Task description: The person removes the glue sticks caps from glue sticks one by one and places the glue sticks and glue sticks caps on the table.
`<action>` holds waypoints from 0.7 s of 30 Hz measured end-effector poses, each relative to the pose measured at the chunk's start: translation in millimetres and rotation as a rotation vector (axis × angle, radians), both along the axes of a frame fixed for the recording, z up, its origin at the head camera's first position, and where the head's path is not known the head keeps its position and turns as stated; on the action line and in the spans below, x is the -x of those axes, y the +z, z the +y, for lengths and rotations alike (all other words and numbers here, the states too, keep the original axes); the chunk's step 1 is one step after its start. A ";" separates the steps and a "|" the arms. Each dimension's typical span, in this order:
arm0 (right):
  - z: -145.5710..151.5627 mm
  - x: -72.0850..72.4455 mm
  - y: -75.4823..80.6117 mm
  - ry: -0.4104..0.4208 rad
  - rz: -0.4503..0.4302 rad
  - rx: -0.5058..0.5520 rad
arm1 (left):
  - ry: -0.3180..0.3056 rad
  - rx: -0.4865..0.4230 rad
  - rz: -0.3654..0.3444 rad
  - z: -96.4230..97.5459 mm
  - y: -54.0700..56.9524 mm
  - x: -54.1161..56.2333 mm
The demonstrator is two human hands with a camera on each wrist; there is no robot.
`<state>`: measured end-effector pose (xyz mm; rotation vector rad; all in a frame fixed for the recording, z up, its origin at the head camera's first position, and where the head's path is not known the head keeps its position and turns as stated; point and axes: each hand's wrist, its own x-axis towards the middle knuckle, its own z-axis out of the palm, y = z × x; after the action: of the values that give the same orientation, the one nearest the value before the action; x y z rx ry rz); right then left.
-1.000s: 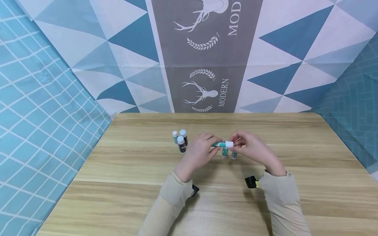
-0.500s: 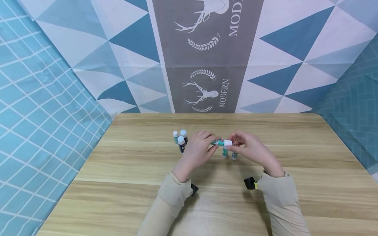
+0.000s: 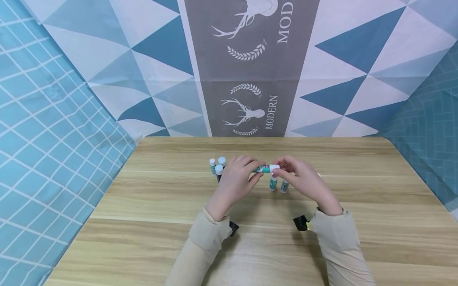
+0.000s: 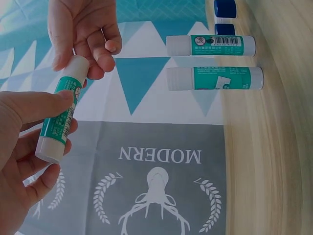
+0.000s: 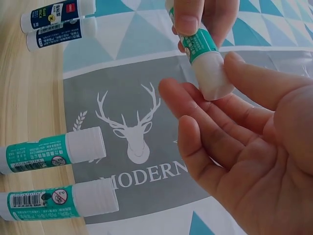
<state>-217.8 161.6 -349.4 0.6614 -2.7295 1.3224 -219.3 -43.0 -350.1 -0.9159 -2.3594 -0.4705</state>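
Observation:
Above the table, my left hand [image 3: 234, 180] grips a green glue stick [image 4: 62, 110] with a white cap, holding it by its labelled barrel. My right hand [image 3: 302, 180] pinches the white cap [image 5: 213, 73] between thumb and fingers; the cap is still on the barrel. Just below the hands, two more green glue sticks stand upright: one [image 3: 273, 183] under the held stick, the other [image 3: 284, 186] to its right. In the left wrist view both of these show green labels and white caps.
Left of my left hand stand dark glue sticks [image 5: 57, 13] and a smaller teal one [image 3: 212, 167], grouped together. Blue-ended items [image 4: 225, 9] appear beyond the green sticks in the left wrist view. A patterned cloth [image 3: 247, 107] rises behind the wooden table [image 3: 143, 238].
Both hands have shifted slightly left and away with the glue stick. The right fingers have moved further around the cap. The standing glue sticks have stayed in place.

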 end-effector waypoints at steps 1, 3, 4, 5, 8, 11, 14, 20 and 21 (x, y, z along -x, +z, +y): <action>-0.2 -0.4 0.3 0.000 0.002 0.002 | 0.001 0.001 0.004 -0.2 0.4 -0.3; -0.7 -1.0 0.9 -0.005 0.005 0.002 | 0.002 0.000 0.012 -0.6 1.0 -0.8; -0.9 -1.2 1.1 -0.008 0.006 0.002 | 0.002 -0.001 0.015 -0.8 1.1 -0.9; -1.0 -1.3 1.3 -0.010 0.005 0.003 | 0.002 -0.001 0.016 -0.9 1.1 -0.8; -1.1 -1.6 1.8 -0.017 0.004 0.004 | -0.004 -0.009 0.009 -1.1 1.4 -1.0; -1.0 -1.7 2.1 -0.013 0.004 0.012 | -0.017 -0.026 -0.003 -1.2 1.8 -1.5; -0.9 -1.5 2.3 -0.005 0.012 0.022 | -0.027 -0.044 -0.013 -1.2 2.2 -1.9; -0.9 -1.8 3.8 -0.005 0.032 0.024 | -0.033 -0.053 -0.018 -0.9 2.0 -1.6; -1.0 -1.9 3.8 -0.007 0.035 0.022 | -0.036 -0.053 -0.019 -1.0 1.9 -1.6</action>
<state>-215.8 160.6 -345.6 0.6666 -2.6834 1.3250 -217.8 -44.0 -348.3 -0.9344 -2.3392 -0.5558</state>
